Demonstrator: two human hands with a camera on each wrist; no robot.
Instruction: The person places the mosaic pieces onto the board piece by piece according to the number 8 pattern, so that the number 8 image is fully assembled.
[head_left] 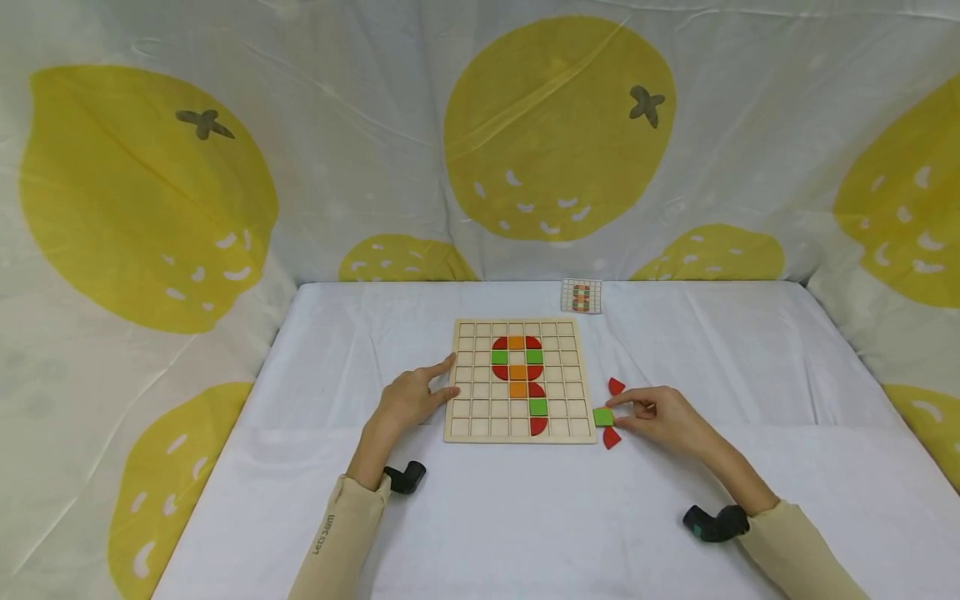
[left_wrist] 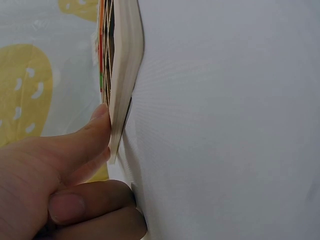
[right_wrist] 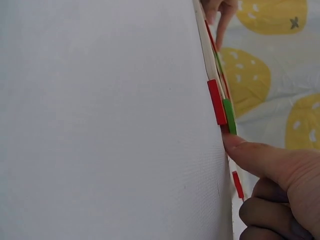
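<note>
A wooden grid board point(head_left: 480, 408) lies on the table, its cells partly filled with red quarter-circle, green square and orange square pieces. My left hand point(head_left: 411, 398) touches the board's left edge with extended thumb and index finger; in the left wrist view the thumb point(left_wrist: 92, 127) presses against the rim. Just off the board's right edge, my right hand point(head_left: 667, 421) pinches a green square tile point(head_left: 603, 417) between thumb and fingertip. One red quarter-circle tile point(head_left: 616, 386) lies behind the green one, and another red quarter-circle tile point(head_left: 612, 437) lies in front of it.
Behind the board lies a small pattern card point(head_left: 581, 296) showing a coloured figure on a grid. White cloth point(head_left: 525, 517) covers the table. A lemon-print curtain point(head_left: 360, 167) closes off the back and sides.
</note>
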